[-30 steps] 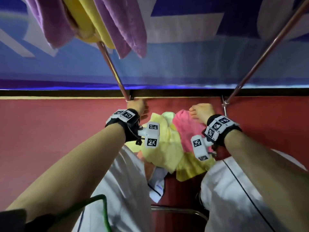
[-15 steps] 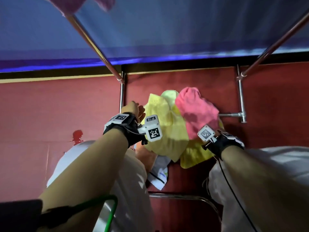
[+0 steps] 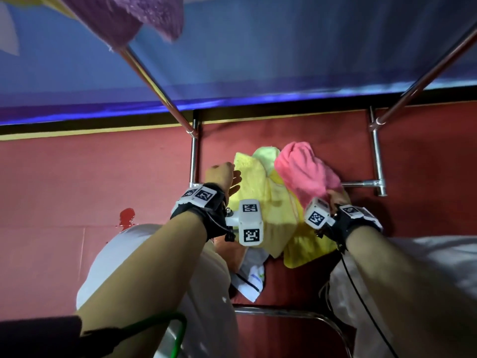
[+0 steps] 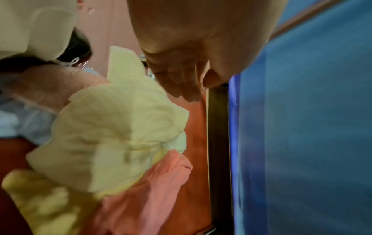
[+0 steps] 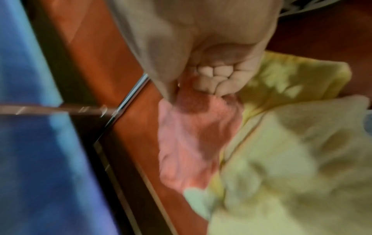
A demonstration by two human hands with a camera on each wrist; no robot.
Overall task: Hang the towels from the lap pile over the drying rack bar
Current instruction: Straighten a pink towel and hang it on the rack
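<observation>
A pile of towels lies on my lap: a pink towel (image 3: 304, 169) (image 5: 191, 135) on the right, over yellow towels (image 3: 260, 192) (image 4: 120, 127). My right hand (image 3: 335, 198) (image 5: 213, 77) grips the pink towel's near edge with curled fingers. At the pile's left edge my left hand (image 3: 224, 177) (image 4: 181, 76) hovers beside a yellow towel, its fingers relaxed and holding nothing. The drying rack's left bar (image 3: 154, 83) slants overhead, and a purple towel (image 3: 124, 19) hangs on it at top left.
The rack's second bar (image 3: 426, 73) slants up to the right. Metal uprights (image 3: 193, 151) (image 3: 376, 156) stand just beyond the pile on a red floor, with a blue wall behind them. A chair's metal tube (image 3: 284, 312) runs between my knees. A green cable (image 3: 180, 329) hangs by my left arm.
My right hand dropped from the far side of the pink towel to its near edge and closed on it. The left hand stayed by the pile's left edge. The view tilted.
</observation>
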